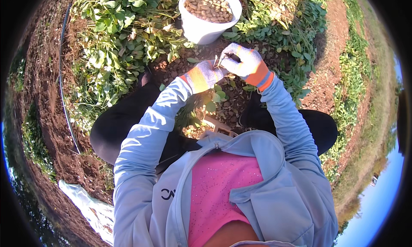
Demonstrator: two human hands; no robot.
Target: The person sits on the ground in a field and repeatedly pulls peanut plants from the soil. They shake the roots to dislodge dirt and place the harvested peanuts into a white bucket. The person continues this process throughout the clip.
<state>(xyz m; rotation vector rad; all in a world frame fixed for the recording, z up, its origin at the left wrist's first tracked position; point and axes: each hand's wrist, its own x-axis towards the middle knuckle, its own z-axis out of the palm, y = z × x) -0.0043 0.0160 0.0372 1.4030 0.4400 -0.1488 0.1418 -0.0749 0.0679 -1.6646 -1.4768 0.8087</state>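
Observation:
Both hands wear pale knitted work gloves with orange bands, and they meet just in front of the bucket. My left hand (203,75) is closed around the stems of an uprooted plant, probably peanut, whose green leaves (215,100) hang below it. Thin pale root ends (216,62) poke out between the two hands. My right hand (243,65) has its fingers curled, its fingertips pinching at these root ends; any pod there is too small to make out. Beyond the hands stands a white bucket (202,31), nearly full of unshelled peanuts (209,7).
Heaped leafy plants lie to the left (109,54) and right (289,31) of the bucket. A wooden crate or stool (219,126) sits low between my knees. A dark irrigation hose (61,70) runs along the soil at left, with a whitish plastic sack (90,208) behind.

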